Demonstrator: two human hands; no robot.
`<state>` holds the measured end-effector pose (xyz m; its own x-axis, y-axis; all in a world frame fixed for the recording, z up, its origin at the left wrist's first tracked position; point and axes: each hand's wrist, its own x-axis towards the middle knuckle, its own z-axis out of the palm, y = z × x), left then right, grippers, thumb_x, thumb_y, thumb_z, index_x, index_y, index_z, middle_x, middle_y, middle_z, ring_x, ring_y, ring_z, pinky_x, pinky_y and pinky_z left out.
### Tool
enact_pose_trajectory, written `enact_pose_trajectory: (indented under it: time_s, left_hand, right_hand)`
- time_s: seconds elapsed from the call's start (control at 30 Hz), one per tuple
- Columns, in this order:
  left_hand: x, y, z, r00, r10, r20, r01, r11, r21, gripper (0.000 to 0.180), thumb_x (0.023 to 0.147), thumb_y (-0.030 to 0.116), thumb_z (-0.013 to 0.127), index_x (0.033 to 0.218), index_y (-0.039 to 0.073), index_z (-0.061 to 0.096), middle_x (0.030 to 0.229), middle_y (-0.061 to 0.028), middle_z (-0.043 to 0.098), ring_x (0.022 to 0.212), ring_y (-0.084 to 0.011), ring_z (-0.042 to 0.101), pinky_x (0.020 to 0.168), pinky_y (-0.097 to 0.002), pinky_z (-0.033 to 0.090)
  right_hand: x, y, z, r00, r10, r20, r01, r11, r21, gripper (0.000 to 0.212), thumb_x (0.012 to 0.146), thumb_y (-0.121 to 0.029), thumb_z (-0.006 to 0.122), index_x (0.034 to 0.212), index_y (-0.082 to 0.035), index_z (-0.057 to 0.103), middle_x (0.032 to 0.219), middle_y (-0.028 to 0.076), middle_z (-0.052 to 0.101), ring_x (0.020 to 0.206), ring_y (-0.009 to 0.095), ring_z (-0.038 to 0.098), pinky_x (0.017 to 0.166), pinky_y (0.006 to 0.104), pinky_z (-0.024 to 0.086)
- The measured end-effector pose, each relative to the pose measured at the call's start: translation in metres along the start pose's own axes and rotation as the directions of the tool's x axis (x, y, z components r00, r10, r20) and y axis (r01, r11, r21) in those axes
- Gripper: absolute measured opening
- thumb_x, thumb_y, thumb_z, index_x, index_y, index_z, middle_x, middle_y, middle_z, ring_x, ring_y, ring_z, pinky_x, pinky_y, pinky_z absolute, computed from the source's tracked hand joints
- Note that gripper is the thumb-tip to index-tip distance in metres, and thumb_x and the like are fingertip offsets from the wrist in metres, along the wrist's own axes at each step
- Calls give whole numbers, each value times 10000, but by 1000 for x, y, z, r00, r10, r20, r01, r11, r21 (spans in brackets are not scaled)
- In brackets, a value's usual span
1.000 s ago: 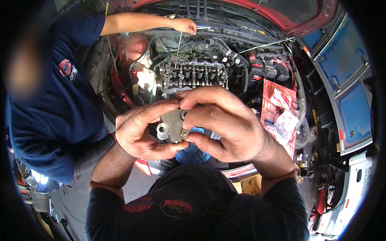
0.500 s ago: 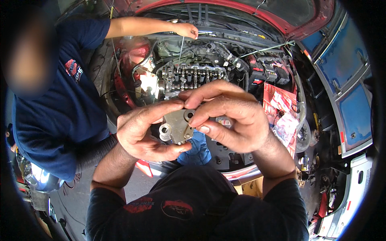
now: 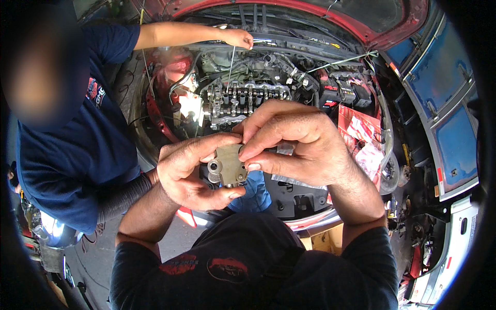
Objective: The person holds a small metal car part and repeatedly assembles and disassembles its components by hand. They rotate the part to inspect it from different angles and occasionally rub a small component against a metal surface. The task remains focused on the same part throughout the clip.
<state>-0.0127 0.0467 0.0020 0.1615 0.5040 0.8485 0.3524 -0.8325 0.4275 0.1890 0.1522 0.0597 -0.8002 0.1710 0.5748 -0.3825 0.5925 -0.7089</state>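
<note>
In front of my chest, above the car's front edge, I hold a small grey metal timing chain tensioner (image 3: 228,164). It has a flat body, with a round bolt hole showing on its left ear. My left hand (image 3: 186,173) grips it from the left, thumb below and forefinger along the top edge. From the right, my right hand (image 3: 307,147) pinches its right side between thumb and curled fingers, which cover that corner. Behind my hands lies the opened engine (image 3: 248,98), its camshafts and valve gear exposed.
A co-worker in a dark blue shirt (image 3: 77,155) stands at the left, with one hand (image 3: 237,39) holding a thin rod over the engine. A battery (image 3: 343,94), red-and-white packaging (image 3: 359,126) and a blue cloth (image 3: 257,192) lie around the bay. The raised red hood (image 3: 361,23) hangs beyond.
The tensioner has turned slightly in my fingers. My right thumb and fingers now cover its right bolt hole and small lever, which showed before. The co-worker's hand stays nearly still.
</note>
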Motion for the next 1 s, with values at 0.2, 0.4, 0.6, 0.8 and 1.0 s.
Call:
enact_pose_trajectory:
  time_s: [0.2,0.4,0.6,0.8,1.0]
  left_hand:
    - [-2,-13,2,999,18,38,-9,972,-235,653,719,58,837,1251,-148,521,991,-196,700,886,-181,694,751,-275,548]
    - [-2,-20,1,990,-43,135,108,849,-517,642,777,-47,760,1319,-164,436,1140,-225,635,982,-195,645,822,-303,525]
    - [-4,-23,7,983,-111,148,171,849,-500,613,788,-11,762,1302,-158,462,1151,-217,637,994,-202,644,832,-303,522]
    - [-10,-30,10,979,-147,144,201,835,-512,597,785,17,771,1281,-157,486,1137,-216,648,1015,-213,646,875,-312,512]
    - [-13,-34,15,974,-206,97,223,779,-586,557,790,-6,753,1276,-134,513,1128,-203,658,1032,-221,650,904,-333,506]
  right_hand:
    - [0,8,4,990,141,-3,-136,963,233,217,803,-9,759,1015,-50,744,992,81,582,910,152,617,741,268,534]
    - [6,23,-9,988,48,145,-66,990,127,287,828,-108,763,1111,-68,734,988,65,554,865,127,522,715,247,448]
    - [5,36,-1,963,159,216,-237,881,409,462,879,-86,702,1319,-21,576,1193,124,596,1165,233,563,992,335,466]
    - [3,40,2,948,167,270,-287,816,502,507,923,-73,639,1393,20,474,1375,168,543,1282,236,515,1082,361,413]
    - [-2,44,-2,905,349,243,-425,753,503,473,956,-98,605,1396,14,473,1273,152,604,1109,197,623,922,319,541]
